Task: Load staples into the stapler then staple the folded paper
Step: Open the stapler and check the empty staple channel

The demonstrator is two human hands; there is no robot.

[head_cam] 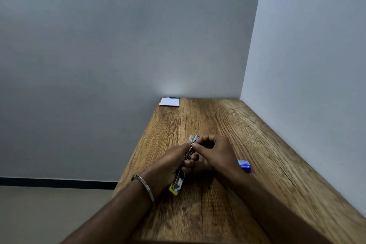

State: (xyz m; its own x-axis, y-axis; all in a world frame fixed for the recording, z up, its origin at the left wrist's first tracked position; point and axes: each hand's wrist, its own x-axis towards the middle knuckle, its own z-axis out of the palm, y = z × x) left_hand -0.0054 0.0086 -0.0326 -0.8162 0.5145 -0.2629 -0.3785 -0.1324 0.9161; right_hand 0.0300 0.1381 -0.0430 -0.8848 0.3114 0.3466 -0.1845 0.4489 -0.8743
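Note:
A yellow and silver stapler [178,183] is held over the wooden table [217,204]. My left hand [170,166] grips its middle, so only its two ends show. My right hand [213,150] has curled fingers and pinches the stapler's metal part near the far end [193,139]. Whether a strip of staples is between those fingers I cannot tell. A small blue staple box [244,165] lies on the table just right of my right wrist. The folded white paper [169,101] lies at the far left corner of the table, against the wall.
Grey walls close the table at the back and along its right side. The table's left edge [136,148] drops to a beige floor. A metal bangle [145,186] circles my left wrist.

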